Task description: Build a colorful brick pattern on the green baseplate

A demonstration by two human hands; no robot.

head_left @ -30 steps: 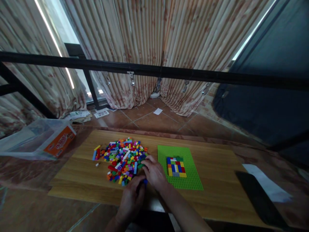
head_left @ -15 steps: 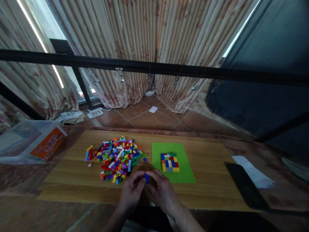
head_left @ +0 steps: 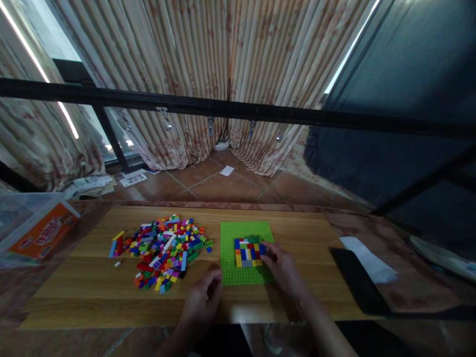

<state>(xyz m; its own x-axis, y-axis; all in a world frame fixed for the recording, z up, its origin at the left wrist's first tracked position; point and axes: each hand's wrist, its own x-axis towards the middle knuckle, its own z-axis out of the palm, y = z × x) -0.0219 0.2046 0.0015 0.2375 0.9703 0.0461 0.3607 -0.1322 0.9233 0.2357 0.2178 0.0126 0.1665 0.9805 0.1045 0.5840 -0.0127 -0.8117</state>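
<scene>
"Wooden tabletop (head_left: 305,235): hand positions?"
"Apart. Right hand (head_left: 285,270) pinches a blue brick (head_left: 262,249) at the right edge of the brick block (head_left: 247,255) on the green baseplate (head_left: 234,276). Left hand (head_left: 202,297), near-left corner; grip cannot be determined."
"Outward?"
"Brick pile (head_left: 167,250), left."

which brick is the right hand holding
The blue brick in the right hand, at the right edge of the brick patch on the green board; no other brick is in that grip.

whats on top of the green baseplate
A patch of multicoloured bricks sits on the green baseplate; the right hand holds a blue brick at the patch's right edge. The baseplate beneath the patch is covered.
</scene>
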